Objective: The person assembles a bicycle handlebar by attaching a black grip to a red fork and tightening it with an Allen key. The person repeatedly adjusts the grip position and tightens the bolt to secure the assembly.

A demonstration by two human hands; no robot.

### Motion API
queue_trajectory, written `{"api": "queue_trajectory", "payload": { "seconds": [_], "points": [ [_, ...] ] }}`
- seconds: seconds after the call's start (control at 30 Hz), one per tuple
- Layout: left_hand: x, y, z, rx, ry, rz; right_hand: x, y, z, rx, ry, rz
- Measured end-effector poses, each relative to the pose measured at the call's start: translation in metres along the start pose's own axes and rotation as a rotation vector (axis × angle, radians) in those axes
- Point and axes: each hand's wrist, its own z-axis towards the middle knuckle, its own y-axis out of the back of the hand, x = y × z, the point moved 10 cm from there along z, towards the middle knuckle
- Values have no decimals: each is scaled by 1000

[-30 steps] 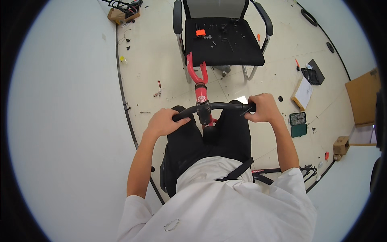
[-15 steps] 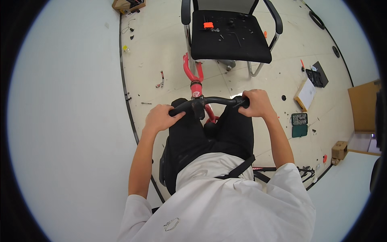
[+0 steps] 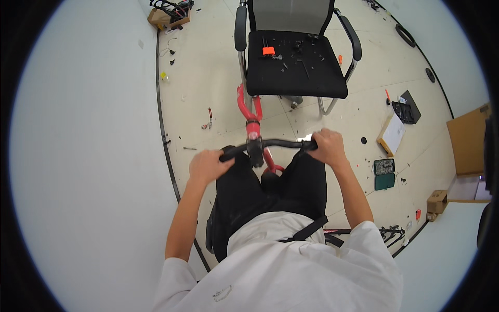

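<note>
Across my lap runs a black handlebar, clamped in a dark stem on top of a red bike frame. My left hand is wrapped round the handlebar's left end. Its right end is in my right hand, with the fingers curled over it. Beyond the stem, the red head tube leads to a red fork with bare ends and no wheel in it. Part of the red frame tube shows between my thighs; the rest is hidden under me.
Ahead stands a black chair, its seat strewn with bolts, a hex key and an orange piece. On the right floor lie an open green case, a white-topped panel and cardboard boxes. A white wall rises at left.
The head view has tilted up a little, so everything sits lower in the picture. The handlebar looks slightly more level, and both hands keep their hold on it.
</note>
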Motion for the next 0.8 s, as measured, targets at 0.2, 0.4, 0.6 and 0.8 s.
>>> {"api": "queue_trajectory", "payload": {
  "seconds": [0.2, 0.4, 0.6, 0.8],
  "points": [
    [6, -14, -51, -101, -65, -72, 34, 50, -19, -154, 136, -7],
    [0, -35, -20, -240, -113, -238, 50, 94, 20, -197, 325, -178],
    [-11, -56, 2, -397, -176, -428, 56, 103, 38, -206, 464, -327],
    [-3, -70, 32, -373, -168, -292, 19, 63, 33, -213, 347, -231]
  ]
}}
